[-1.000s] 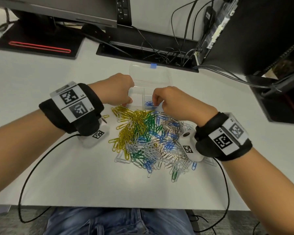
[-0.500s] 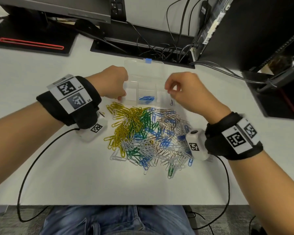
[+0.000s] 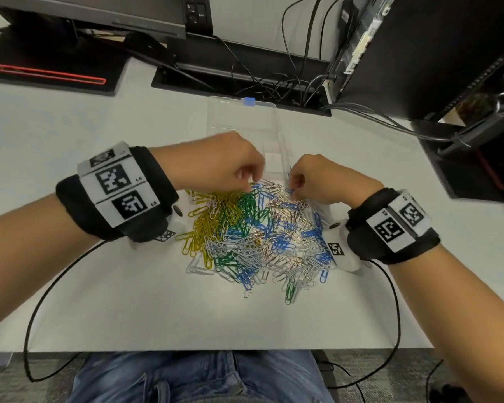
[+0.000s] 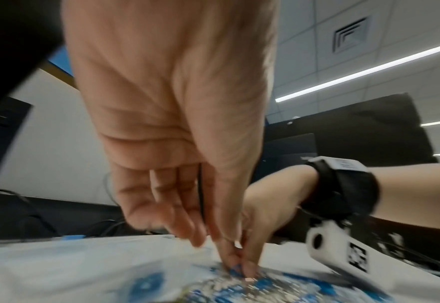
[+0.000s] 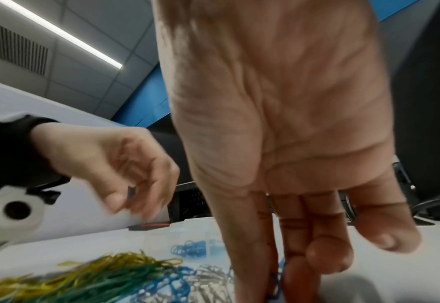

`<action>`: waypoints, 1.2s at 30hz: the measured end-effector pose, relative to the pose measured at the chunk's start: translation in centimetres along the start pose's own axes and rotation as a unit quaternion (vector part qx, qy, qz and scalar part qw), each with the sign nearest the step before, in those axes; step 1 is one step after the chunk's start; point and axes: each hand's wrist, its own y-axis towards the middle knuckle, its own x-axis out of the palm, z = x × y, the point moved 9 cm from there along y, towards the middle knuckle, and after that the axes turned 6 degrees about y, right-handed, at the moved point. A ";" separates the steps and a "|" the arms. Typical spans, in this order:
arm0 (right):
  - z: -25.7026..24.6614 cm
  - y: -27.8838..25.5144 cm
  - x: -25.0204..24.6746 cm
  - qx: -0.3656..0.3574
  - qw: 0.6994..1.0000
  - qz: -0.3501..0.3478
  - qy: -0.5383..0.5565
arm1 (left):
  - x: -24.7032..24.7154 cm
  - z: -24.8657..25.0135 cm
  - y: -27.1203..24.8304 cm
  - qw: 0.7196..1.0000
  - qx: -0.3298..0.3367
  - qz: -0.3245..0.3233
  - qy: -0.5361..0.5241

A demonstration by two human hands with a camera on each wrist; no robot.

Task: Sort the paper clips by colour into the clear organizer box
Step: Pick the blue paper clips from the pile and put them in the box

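Observation:
A mixed pile of yellow, green, blue and silver paper clips (image 3: 253, 237) lies on the white table. Behind it stands the clear organizer box (image 3: 242, 126), its lid open; a small heap of blue clips (image 5: 190, 247) lies in one compartment. My left hand (image 3: 249, 184) is at the pile's far edge, and in the right wrist view it pinches a small dark blue clip (image 5: 131, 192) between thumb and finger. My right hand (image 3: 292, 191) reaches down into the pile's far right, thumb and fingers pinching a blue clip (image 5: 275, 287). The two hands are close together.
A cable tray with tangled wires (image 3: 274, 85) runs behind the box. A dark computer case (image 3: 419, 53) stands at the back right and a black pad with a red outline (image 3: 50, 74) at the back left. Wrist-camera cables (image 3: 38, 309) trail over the table's front edge.
Both hands have come back from the box to the far edge of the pile. The right hand swung in from the right of the box and went down onto the blue clips.

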 end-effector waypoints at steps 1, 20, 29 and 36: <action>0.0 -0.2 -0.2 0.000 1.000 0.002 0.000 | 1.2 0.9 0.0 0.999 0.025 -0.041 0.008; -3.2 0.1 -4.2 -0.044 0.993 0.109 0.030 | 3.8 2.0 -1.1 0.996 0.023 -0.082 0.024; -0.6 -7.0 0.9 -0.018 0.997 0.006 0.077 | 6.0 3.0 0.2 0.990 0.036 -0.114 0.079; -1.5 -7.3 2.1 -0.048 0.998 0.005 0.045 | 5.9 2.5 0.4 0.992 0.011 -0.119 0.047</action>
